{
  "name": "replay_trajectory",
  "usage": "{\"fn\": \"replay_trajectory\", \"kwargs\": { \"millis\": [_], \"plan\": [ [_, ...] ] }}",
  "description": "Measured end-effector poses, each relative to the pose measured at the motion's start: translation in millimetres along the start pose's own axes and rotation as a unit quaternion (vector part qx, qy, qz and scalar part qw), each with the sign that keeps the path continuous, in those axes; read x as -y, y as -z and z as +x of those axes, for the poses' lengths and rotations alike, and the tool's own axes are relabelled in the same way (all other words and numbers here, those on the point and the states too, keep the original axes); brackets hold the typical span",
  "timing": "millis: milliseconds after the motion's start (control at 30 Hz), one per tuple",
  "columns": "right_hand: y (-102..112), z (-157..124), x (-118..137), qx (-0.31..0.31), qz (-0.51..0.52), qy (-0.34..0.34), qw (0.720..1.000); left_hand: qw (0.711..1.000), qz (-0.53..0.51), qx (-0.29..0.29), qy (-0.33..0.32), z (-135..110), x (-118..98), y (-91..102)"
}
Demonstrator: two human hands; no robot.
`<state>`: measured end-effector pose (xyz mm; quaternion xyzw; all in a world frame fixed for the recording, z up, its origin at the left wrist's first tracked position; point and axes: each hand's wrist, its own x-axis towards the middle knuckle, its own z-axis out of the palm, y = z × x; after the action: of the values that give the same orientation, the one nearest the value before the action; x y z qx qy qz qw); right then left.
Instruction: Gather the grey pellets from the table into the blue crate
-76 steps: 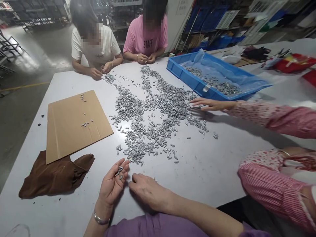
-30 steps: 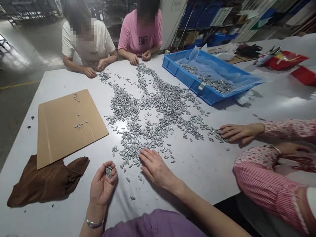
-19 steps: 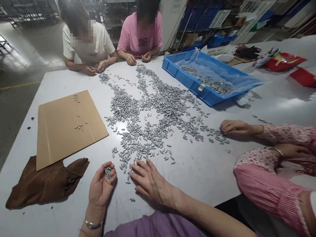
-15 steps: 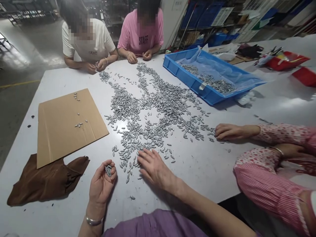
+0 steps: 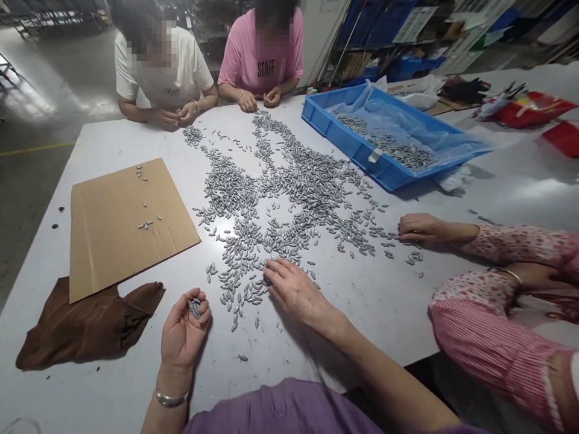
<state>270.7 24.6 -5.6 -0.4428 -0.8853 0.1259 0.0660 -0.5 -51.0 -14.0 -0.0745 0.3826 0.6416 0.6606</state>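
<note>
Cloth [image 5: 76, 331] of brown colour lies leftmost on the bench [image 5: 384, 301], partly under the cardboard [image 5: 117, 241], which carries a few stray pieces [image 5: 146, 225]. Next I see the left hand [image 5: 184, 334], palm up, its fingers curled around a small group of grey pieces [image 5: 195, 308]. Then comes the main spread [image 5: 316, 187] of such pieces, loose on the bench; at its near side the right hand [image 5: 296, 293] reaches palm down, fingers stretched, gripping nothing that I can see. Further right are the blue tray [image 5: 348, 144], holding more pieces, and a co-worker's hand [image 5: 423, 228]. I judge that only one small handful is collected; most pieces are not yet picked up.
</note>
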Motion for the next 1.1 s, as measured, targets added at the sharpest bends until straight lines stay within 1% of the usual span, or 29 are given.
{"fn": "replay_trajectory", "kwargs": {
  "millis": [67,167,300,400,467,533,700,767,800,900,967,1000,1033,1100],
  "plan": [
    [-1,-1,-2,0.012,-0.015,-0.012,1.0,1.0,-0.003,-0.004,0.0,0,0,-0.9],
    [-3,-11,3,0.044,-0.028,-0.014,0.999,1.0,-0.006,-0.012,-0.003,-1,-1,-1.8],
    [5,-28,15,0.086,-0.018,0.037,0.995,1.0,-0.003,-0.014,-0.001,-1,-1,-3.7],
    [13,-26,26,0.09,0.003,0.052,0.995,1.0,-0.002,-0.015,0.002,-1,-1,-5.3],
    [13,-14,35,0.085,0.019,0.052,0.995,1.0,-0.003,-0.019,0.001,-1,-1,-5.2],
    [9,6,45,0.084,0.033,0.067,0.994,1.0,-0.006,-0.02,-0.001,-1,-1,-3.9],
    [-12,65,73,0.073,0.027,0.125,0.989,1.0,-0.016,-0.004,-0.013,-1,-3,1.1],
    [-18,80,82,0.075,0.018,0.144,0.987,1.0,-0.019,0.001,-0.015,-2,-3,2.6],
    [-21,83,86,0.081,0.014,0.154,0.985,1.0,-0.02,0.002,-0.014,-2,-3,3.1],
    [-22,74,91,0.109,0.011,0.191,0.975,1.0,-0.024,-0.002,-0.013,-1,-3,4.2],
    [-20,60,87,0.116,0.024,0.217,0.969,1.0,-0.028,-0.008,-0.011,-1,-3,4.1],
    [-18,54,82,0.112,0.032,0.219,0.969,0.999,-0.03,-0.009,-0.01,-1,-3,3.8],
    [-16,49,76,0.104,0.037,0.205,0.973,0.999,-0.033,-0.01,-0.009,-1,-3,3.4],
    [-13,41,61,0.083,0.031,0.136,0.987,0.999,-0.037,-0.009,-0.008,-1,-2,2.8]
  ]
}}
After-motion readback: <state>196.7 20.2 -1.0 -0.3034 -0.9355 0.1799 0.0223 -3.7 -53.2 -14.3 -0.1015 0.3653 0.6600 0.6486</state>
